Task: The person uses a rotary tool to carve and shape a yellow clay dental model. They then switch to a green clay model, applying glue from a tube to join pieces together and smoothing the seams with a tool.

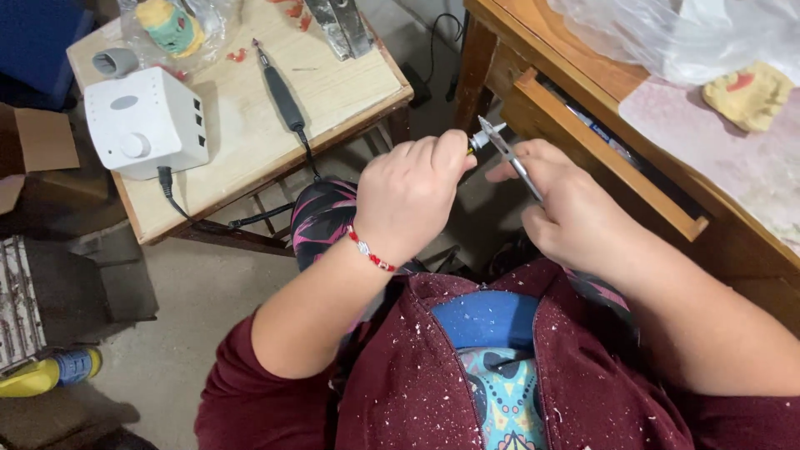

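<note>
On the small wooden table [250,125] at left sit a white control box [143,121] and a black handpiece [283,93]. Over the lap, the left hand [408,196] is fisted around a dark tool tip [477,142]. Touching it, slim metal pliers [510,157] sit pinched in the right hand [575,212], beside an open drawer [608,154].

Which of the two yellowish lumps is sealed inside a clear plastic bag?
The lump with green bands on the small table; the other yellowish lump lies bare beside a bag.
</note>
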